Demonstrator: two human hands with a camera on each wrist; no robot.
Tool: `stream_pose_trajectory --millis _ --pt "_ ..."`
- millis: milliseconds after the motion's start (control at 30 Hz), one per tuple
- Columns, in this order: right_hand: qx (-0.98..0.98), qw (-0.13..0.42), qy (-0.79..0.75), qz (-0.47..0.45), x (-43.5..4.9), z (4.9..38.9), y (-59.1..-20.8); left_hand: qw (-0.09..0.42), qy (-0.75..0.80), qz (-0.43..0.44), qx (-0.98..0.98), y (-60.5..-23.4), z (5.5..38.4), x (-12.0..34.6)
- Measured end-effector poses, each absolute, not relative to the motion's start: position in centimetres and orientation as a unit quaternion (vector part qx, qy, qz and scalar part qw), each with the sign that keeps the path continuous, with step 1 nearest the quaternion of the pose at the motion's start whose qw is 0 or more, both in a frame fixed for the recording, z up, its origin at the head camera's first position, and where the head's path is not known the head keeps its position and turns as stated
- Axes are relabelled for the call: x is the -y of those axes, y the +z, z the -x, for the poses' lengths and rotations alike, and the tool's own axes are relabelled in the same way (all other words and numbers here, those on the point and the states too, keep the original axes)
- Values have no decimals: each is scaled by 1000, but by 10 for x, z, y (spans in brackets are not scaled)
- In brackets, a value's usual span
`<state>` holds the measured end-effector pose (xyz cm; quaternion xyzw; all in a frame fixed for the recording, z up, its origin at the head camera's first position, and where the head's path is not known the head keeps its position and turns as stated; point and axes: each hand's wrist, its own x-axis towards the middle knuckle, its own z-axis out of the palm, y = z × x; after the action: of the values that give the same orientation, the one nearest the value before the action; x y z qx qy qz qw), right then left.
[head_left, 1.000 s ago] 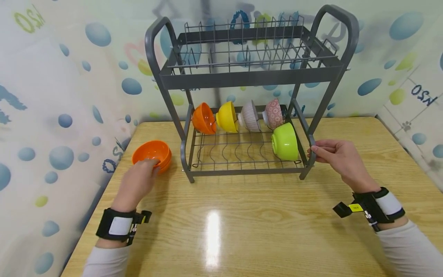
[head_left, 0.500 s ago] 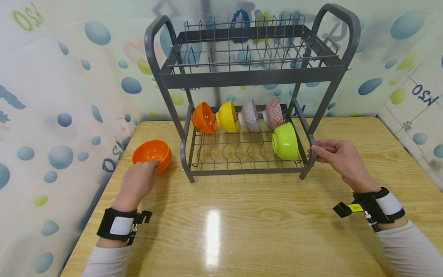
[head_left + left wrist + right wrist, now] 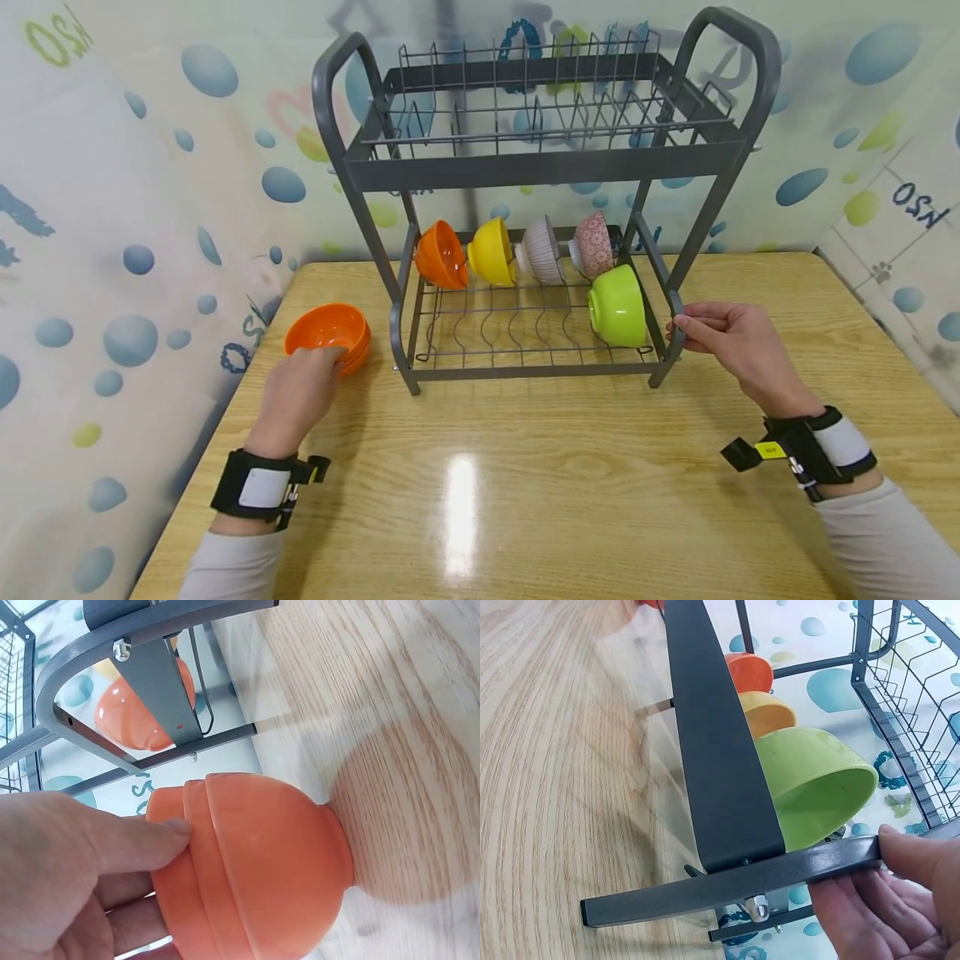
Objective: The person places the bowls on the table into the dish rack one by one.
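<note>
At the left of the table, my left hand (image 3: 298, 393) pinches the near rim of a stack of nested orange bowls (image 3: 324, 323). The left wrist view shows its thumb pressed on the outside of the top bowl (image 3: 166, 804), whose rim stands out above the others. On the far side, my right hand (image 3: 738, 346) grips the curved side bar of a grey two-tier dish rack (image 3: 536, 170), thumb on one face and fingers behind. A lime green bowl (image 3: 621, 308) leans on its side in the lower tier, close to that bar.
Along the lower tier's back row stand an orange bowl (image 3: 441, 257), a yellow bowl (image 3: 491, 252), a striped bowl (image 3: 542, 252) and a pink patterned bowl (image 3: 594, 246). The upper tier (image 3: 420, 133) has wire dividers. A patterned wall covering (image 3: 135, 250) borders the wooden table (image 3: 585, 475).
The left hand's fingers have shifted slightly at the bowl stack's near rim. The right hand keeps its grip on the rack, and the bowls stay in place.
</note>
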<state>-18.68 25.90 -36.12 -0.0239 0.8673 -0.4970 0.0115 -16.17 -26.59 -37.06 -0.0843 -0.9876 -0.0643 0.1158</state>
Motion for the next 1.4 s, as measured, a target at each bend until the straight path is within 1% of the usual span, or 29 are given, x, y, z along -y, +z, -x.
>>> stream_pose_trajectory --millis 667,833,1067,1400 --pt "-865 15 -502 23 -259 187 -360 127 -65 91 986 -368 160 267" --pt "-861 16 -507 22 -259 187 -360 138 -61 98 984 -367 160 266" --pt "-859 16 -512 24 -259 187 -361 164 -57 105 979 -363 154 265" --pt "-860 20 -510 23 -259 187 -361 229 -61 133 962 -350 134 261"
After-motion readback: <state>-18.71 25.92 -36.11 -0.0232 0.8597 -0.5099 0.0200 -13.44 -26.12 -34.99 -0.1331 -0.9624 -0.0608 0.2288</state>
